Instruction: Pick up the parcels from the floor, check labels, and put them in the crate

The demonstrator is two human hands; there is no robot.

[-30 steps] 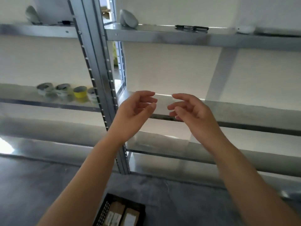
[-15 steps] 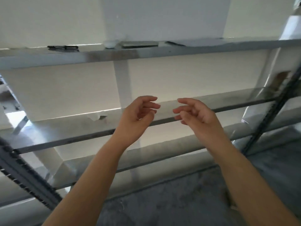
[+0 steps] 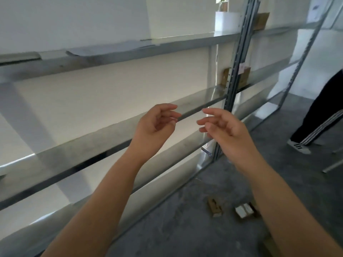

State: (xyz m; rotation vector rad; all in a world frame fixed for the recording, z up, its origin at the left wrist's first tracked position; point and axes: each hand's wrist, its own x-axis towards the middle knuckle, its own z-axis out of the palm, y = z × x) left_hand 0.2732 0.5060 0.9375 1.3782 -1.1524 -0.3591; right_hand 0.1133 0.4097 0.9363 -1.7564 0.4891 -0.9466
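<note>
While right grip (image 3: 225, 129) hovers slack, parcels (image 3: 243, 210) on floor (image 3: 185, 229) below

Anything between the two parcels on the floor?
No. In the head view, only bare grey floor separates the brown parcel from the white-labelled parcel.

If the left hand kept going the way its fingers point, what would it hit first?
Most likely the right hand: the left hand aims its curled fingers across a small gap at its fingertips. Depth is unclear, so it might slip past toward the metal shelf behind.
</note>
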